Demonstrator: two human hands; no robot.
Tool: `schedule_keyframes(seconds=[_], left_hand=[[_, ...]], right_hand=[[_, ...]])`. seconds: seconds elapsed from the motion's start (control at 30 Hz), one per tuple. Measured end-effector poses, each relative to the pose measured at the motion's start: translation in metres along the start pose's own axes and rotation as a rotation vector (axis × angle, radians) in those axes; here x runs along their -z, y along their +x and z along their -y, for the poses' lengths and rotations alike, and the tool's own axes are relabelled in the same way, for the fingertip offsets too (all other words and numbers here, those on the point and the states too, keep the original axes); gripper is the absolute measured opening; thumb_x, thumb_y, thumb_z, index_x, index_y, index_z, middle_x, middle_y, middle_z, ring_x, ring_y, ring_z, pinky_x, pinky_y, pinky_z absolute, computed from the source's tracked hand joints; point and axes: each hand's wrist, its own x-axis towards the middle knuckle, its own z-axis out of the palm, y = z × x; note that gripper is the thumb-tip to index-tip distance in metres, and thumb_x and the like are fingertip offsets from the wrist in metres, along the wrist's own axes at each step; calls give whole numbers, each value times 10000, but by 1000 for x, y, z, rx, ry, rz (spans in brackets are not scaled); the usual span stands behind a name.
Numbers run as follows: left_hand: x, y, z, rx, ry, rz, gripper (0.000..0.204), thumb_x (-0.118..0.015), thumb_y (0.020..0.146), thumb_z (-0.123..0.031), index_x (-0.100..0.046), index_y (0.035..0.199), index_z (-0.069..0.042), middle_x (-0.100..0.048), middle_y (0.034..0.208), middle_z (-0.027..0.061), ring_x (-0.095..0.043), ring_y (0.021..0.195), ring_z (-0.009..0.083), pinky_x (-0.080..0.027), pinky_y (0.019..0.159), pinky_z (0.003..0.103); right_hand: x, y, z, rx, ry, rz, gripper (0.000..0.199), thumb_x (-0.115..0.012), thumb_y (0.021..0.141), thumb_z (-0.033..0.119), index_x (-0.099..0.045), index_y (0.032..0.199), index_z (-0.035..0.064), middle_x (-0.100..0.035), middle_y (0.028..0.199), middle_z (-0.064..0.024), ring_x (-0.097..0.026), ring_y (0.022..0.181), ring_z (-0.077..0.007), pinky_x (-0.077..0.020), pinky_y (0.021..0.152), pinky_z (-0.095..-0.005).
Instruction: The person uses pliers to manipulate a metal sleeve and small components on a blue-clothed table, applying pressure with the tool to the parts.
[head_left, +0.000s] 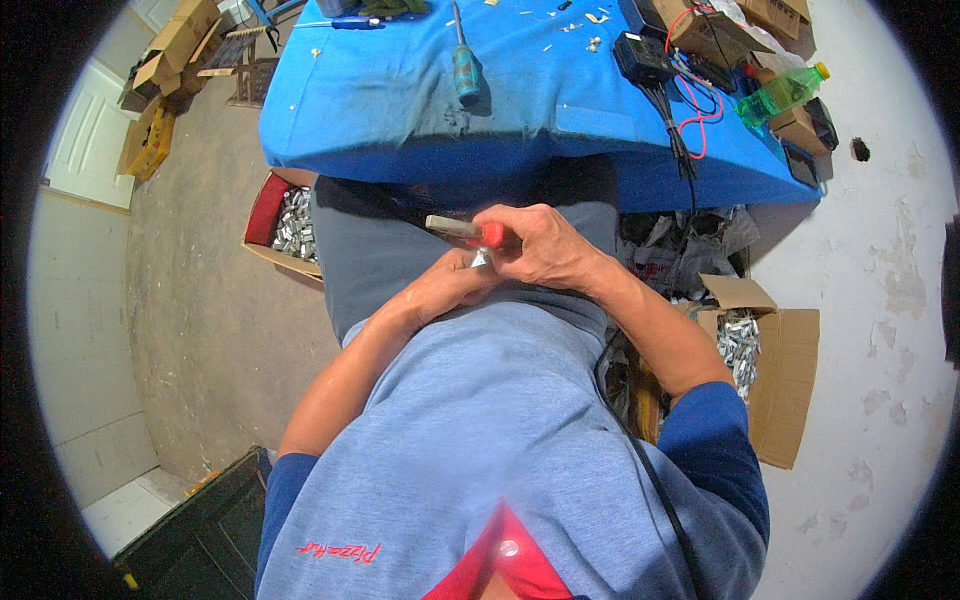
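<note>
The right hand is closed around a red-handled tool, and the tool's gray metal end sticks out to the left of that hand. The left hand is just below and to the left, its fingers pinched on a small shiny piece. The piece sits between the two hands, right under the tool. I cannot tell if the tool touches it. The piece looks small and smooth, so it could slip out if the left fingers get loose. The tool is very near the left thumb, so a slip of the right hand could bump or pinch it. Both hands are over the lap, with no hard top under them, so the piece might wobble if pushed hard. If it drops, it could fall past the gray pants to the floor. Left of the hands is a box with a red side, full of little metal bits, where a dropped piece could get mixed up. Right of the hands, a black cord hangs down over the shirt, and the right arm might snag it. Ahead of the hands, a screwdriver lies on the blue table.
</note>
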Motion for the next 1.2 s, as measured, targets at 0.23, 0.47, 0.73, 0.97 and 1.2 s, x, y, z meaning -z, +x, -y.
schedule_keyframes(seconds=[0.23,0.47,0.73,0.97,1.2], left_hand=[[11,5,18,-23,50,60,263,-559,891,-236,-462,672,-127,-398,626,-47,-318,549,58,-224,493,244],[4,0,7,-5,92,39,348,-601,921,-303,-466,650,-130,-404,592,-51,-312,532,60,-217,487,258],[5,-3,8,-17,70,-41,363,-619,925,-321,-484,645,-133,-418,585,-50,-328,526,57,-223,480,257],[3,-3,4,-1,44,-55,324,-626,915,-309,-502,677,-128,-429,600,-56,-337,525,52,-234,476,246],[3,-3,6,-3,54,-38,302,-635,903,-301,-516,690,-125,-425,617,-71,-330,545,38,-239,488,245]], right_hand=[[4,4,-4,-6,59,62,364,-702,721,105,-631,1074,50,-671,864,-195,-674,786,-345,-520,691,-378],[10,-1,-11,-15,124,88,322,-687,755,85,-627,1066,28,-673,835,-131,-652,735,-214,-512,691,-313],[21,-18,-9,-447,891,-11,282,-659,845,119,-591,1099,16,-675,977,-72,-646,797,-139,-534,694,-288],[10,-26,5,-317,572,-19,290,-696,795,106,-608,1055,14,-645,948,-40,-602,846,-109,-496,770,-269],[-4,-16,7,-145,216,-68,324,-707,779,96,-612,1079,16,-665,908,-99,-627,830,-146,-503,777,-287]])
